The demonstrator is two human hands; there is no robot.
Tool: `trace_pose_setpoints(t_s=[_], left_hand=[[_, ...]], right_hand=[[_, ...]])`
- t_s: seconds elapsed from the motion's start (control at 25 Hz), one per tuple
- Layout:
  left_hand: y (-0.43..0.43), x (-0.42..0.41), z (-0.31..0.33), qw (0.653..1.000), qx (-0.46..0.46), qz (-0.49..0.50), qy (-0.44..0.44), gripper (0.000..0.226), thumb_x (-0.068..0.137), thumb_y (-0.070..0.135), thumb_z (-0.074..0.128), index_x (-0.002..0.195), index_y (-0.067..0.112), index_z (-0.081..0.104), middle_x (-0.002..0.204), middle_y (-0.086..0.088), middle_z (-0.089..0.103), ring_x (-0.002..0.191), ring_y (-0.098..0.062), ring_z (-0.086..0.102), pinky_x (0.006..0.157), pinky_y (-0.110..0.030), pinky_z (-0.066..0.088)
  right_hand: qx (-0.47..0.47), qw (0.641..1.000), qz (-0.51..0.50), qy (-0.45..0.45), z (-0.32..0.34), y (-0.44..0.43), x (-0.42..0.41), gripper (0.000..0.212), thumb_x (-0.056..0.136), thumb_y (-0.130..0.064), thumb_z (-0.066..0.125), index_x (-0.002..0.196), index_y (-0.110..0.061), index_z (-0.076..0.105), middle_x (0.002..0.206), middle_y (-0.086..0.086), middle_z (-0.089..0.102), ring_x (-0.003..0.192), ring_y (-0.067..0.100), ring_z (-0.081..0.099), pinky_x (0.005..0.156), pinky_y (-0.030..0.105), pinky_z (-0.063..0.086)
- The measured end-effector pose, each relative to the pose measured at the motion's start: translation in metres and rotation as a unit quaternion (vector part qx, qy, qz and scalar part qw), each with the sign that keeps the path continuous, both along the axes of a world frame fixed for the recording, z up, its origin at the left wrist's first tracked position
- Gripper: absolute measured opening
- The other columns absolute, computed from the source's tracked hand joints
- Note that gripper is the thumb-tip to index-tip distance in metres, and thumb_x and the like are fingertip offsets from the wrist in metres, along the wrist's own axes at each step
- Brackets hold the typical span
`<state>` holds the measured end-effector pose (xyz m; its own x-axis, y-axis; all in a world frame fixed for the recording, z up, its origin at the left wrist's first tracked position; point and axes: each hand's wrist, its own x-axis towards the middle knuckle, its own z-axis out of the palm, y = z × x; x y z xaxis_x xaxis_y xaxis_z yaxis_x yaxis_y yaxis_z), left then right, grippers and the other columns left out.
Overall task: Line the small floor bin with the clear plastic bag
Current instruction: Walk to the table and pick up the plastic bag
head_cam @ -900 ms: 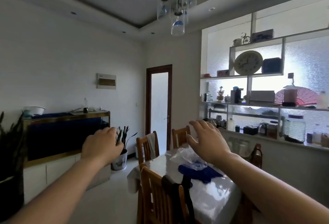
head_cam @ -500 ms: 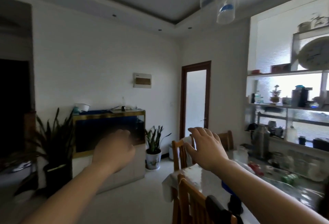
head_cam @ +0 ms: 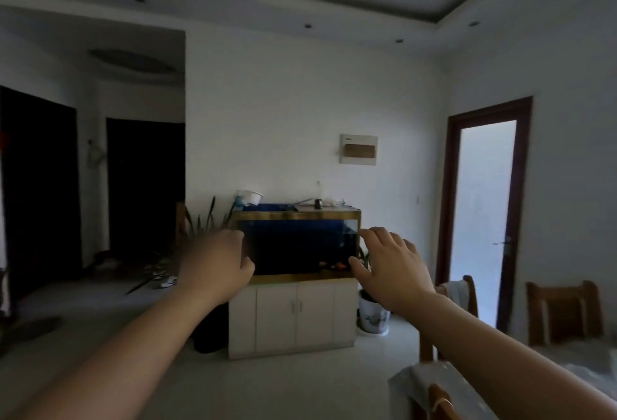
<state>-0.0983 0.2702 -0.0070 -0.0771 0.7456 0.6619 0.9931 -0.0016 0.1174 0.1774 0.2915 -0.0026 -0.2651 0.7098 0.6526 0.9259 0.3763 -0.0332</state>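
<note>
You get no readable text here. The wall box (head_cam: 358, 149) has a small mark on its upper left corner, too blurred to read. The fish tank (head_cam: 297, 242) and the white cabinet (head_cam: 293, 316) under it carry no lettering you can read.

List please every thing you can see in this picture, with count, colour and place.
fish tank: one, dark blue, gold trim, centre, on cabinet
cabinet: one, white, under tank
bowl: one, white, on tank's left end
potted plants: two, either side of cabinet
wall box: one, white, above tank
door: one, brown frame, right
chairs: at least three, wooden, right
table: one, covered, bottom right
left hand: empty, loosely curled
right hand: empty, open
bin, bag: not in view
</note>
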Motion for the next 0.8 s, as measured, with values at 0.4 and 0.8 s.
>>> trace_pose_setpoints(t_s=[0.4, 0.8], left_hand=[[0.122, -0.027, -0.013, 0.998, 0.054, 0.007, 0.033, 0.044, 0.088, 0.031, 0.049, 0.128, 0.015, 0.047, 0.126, -0.001, 0.056, 0.105, -0.016, 0.056, 0.079, -0.029, 0.049], [0.342, -0.078, -0.019, 0.990, 0.048, -0.130, 0.027, 0.048, 0.087, 0.032, 0.048, 0.134, 0.020, 0.046, 0.135, 0.003, 0.054, 0.118, -0.014, 0.054, 0.088, -0.029, 0.047]], right_hand=[[-0.014, 1.000, 0.022, -0.001, -0.021, 0.153, -0.041, 0.059, 0.090, -0.054, 0.035, 0.139, -0.024, 0.030, 0.141, -0.001, 0.044, 0.128, 0.021, 0.041, 0.108, 0.040, 0.031], [-0.005, 0.994, -0.106, 0.006, -0.028, 0.302, -0.070, 0.054, 0.089, -0.054, 0.035, 0.133, -0.023, 0.034, 0.135, -0.001, 0.050, 0.122, 0.021, 0.047, 0.105, 0.039, 0.035]])
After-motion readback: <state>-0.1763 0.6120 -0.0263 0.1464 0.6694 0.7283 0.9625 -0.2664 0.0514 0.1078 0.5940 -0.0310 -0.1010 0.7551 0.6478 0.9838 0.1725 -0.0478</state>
